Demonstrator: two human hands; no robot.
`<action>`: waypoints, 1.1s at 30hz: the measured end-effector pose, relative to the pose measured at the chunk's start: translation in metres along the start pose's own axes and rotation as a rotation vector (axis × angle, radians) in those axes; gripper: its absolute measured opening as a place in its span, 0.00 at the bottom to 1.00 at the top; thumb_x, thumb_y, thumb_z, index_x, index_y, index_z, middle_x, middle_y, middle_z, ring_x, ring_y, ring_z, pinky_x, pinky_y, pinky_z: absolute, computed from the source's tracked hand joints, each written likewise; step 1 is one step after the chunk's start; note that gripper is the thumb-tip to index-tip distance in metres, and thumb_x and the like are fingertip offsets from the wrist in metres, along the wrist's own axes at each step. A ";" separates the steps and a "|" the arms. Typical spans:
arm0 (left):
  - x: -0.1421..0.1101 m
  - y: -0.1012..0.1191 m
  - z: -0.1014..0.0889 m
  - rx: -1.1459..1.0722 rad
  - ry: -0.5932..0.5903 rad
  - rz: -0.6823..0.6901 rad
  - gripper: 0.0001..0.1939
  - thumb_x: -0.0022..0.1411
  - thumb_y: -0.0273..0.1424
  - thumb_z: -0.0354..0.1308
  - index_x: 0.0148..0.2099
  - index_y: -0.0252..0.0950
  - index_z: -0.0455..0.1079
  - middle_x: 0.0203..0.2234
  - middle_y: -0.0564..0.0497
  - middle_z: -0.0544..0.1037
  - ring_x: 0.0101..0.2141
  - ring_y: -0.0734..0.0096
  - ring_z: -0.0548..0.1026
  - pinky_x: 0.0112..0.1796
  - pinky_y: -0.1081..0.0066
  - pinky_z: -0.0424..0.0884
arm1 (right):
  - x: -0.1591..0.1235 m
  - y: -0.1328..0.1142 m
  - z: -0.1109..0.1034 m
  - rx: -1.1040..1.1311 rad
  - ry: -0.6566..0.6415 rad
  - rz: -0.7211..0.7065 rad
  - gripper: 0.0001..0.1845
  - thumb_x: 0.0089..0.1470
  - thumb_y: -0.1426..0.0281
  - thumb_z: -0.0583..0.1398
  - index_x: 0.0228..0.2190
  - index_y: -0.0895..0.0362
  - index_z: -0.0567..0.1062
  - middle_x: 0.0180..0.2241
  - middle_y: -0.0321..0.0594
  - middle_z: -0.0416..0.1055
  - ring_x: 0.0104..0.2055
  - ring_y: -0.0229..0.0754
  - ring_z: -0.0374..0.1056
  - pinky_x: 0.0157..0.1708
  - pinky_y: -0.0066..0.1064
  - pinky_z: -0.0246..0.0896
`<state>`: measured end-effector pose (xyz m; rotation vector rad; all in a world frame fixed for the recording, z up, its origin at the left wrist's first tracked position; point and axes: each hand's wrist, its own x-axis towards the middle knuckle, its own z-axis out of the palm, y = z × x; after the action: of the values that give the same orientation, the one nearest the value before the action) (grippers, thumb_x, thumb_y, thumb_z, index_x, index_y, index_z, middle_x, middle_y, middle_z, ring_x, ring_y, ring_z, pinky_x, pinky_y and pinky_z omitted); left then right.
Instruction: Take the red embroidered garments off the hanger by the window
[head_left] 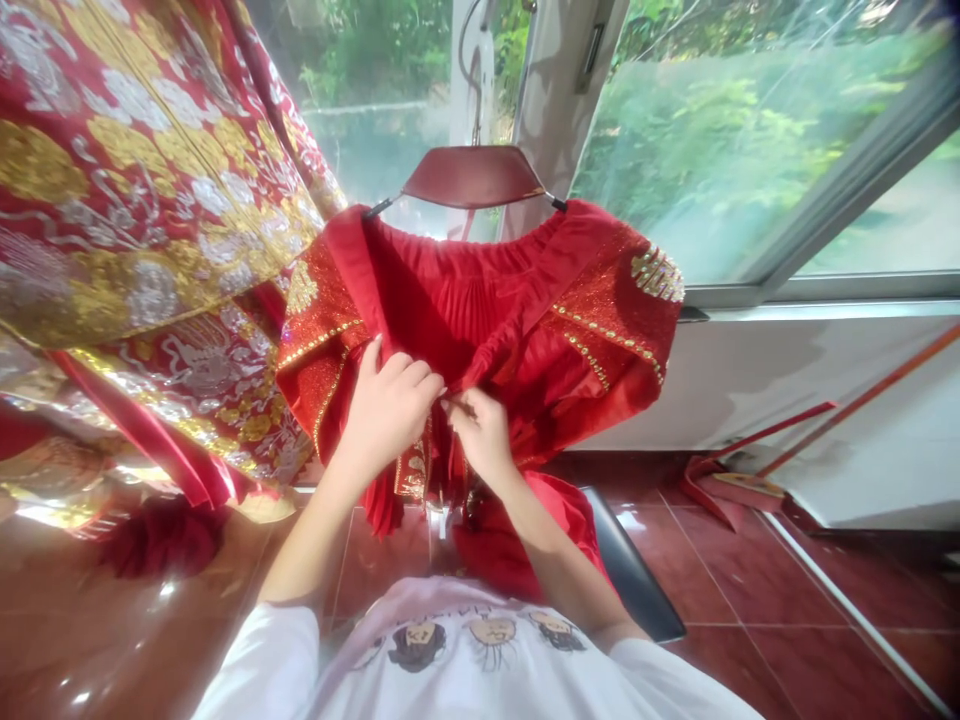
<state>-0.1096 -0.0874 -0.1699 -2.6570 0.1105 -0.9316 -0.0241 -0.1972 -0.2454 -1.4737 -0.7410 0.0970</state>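
A red skirt (480,290) with a gathered waistband hangs in front of me, its sparkly panels edged with gold beads. Clips of a dark red hanger (474,176) grip both sides of the waistband. My left hand (397,405) is bent over the near edge of the waistband, with the thumb side toward the middle. Close beside it, my right hand (484,430) pinches the same edge between thumb and fingers. The two hands nearly meet at the front centre. Exactly what lies between the fingertips is too small to make out. A patterned gold strip (412,470) dangles below my left hand.
Red garments with gold and silver embroidery (135,170) hang at the left. Windows (705,150) stand behind the hanger. A black flat-topped seat (637,570) is below right, partly under red cloth. A red-handled dustpan (739,490) lies on the tiled floor (712,570) by the wall.
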 end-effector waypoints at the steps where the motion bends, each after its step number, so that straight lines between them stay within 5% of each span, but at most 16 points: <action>1: -0.001 -0.001 0.001 0.008 0.034 0.008 0.10 0.64 0.24 0.51 0.35 0.37 0.73 0.29 0.50 0.77 0.34 0.62 0.70 0.56 0.47 0.59 | -0.003 0.005 0.000 -0.003 -0.006 0.012 0.13 0.52 0.63 0.57 0.20 0.56 0.64 0.18 0.31 0.63 0.20 0.33 0.57 0.22 0.25 0.53; 12: -0.016 -0.015 -0.001 0.003 0.362 -0.035 0.07 0.64 0.25 0.55 0.33 0.39 0.70 0.28 0.56 0.78 0.31 0.70 0.71 0.55 0.60 0.57 | -0.056 0.067 -0.009 -0.098 -0.155 0.283 0.13 0.49 0.64 0.56 0.19 0.57 0.67 0.16 0.33 0.64 0.20 0.34 0.60 0.24 0.26 0.55; 18: -0.024 -0.024 -0.006 -0.208 0.370 -0.178 0.02 0.62 0.31 0.59 0.38 0.40 0.71 0.33 0.51 0.77 0.37 0.65 0.73 0.51 0.59 0.62 | -0.055 0.017 -0.053 -0.315 -0.385 0.235 0.13 0.54 0.68 0.54 0.21 0.57 0.72 0.18 0.36 0.69 0.21 0.36 0.65 0.24 0.26 0.58; 20: -0.020 -0.028 -0.011 -0.208 0.417 -0.380 0.11 0.59 0.36 0.61 0.44 0.39 0.71 0.37 0.47 0.76 0.41 0.60 0.73 0.48 0.59 0.66 | -0.046 -0.013 -0.074 -0.425 -0.193 0.114 0.13 0.57 0.66 0.55 0.25 0.57 0.76 0.20 0.37 0.72 0.21 0.37 0.67 0.26 0.27 0.61; 23: -0.006 -0.034 -0.015 -0.191 0.401 -0.751 0.20 0.60 0.41 0.59 0.51 0.36 0.68 0.38 0.44 0.75 0.40 0.56 0.74 0.43 0.57 0.69 | -0.020 -0.048 -0.092 -0.547 0.417 -0.218 0.10 0.57 0.65 0.58 0.33 0.57 0.77 0.27 0.39 0.75 0.25 0.37 0.68 0.29 0.29 0.65; 25: 0.010 -0.036 -0.011 -0.222 0.321 -0.909 0.23 0.60 0.45 0.56 0.51 0.35 0.67 0.36 0.43 0.75 0.38 0.53 0.75 0.41 0.55 0.71 | 0.005 -0.058 -0.089 -0.611 0.670 -0.413 0.11 0.56 0.67 0.58 0.39 0.58 0.75 0.35 0.43 0.74 0.31 0.40 0.70 0.32 0.32 0.68; 29: 0.045 -0.042 0.012 -0.183 0.302 -0.999 0.36 0.53 0.46 0.63 0.58 0.34 0.60 0.50 0.34 0.70 0.51 0.40 0.71 0.46 0.48 0.70 | 0.054 -0.054 -0.066 -0.736 0.688 -0.413 0.34 0.51 0.63 0.62 0.56 0.61 0.61 0.53 0.56 0.61 0.56 0.55 0.63 0.50 0.49 0.65; 33: 0.056 -0.056 0.025 -0.147 0.379 -1.024 0.36 0.55 0.36 0.61 0.63 0.36 0.54 0.58 0.34 0.62 0.59 0.43 0.62 0.49 0.49 0.70 | 0.077 -0.045 -0.057 -0.710 0.662 -0.280 0.45 0.49 0.64 0.64 0.61 0.61 0.49 0.59 0.62 0.47 0.63 0.62 0.53 0.56 0.54 0.59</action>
<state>-0.0521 -0.0372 -0.1367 -2.5557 -1.2305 -1.7423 0.0475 -0.2148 -0.1695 -1.8882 -0.4294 -0.9106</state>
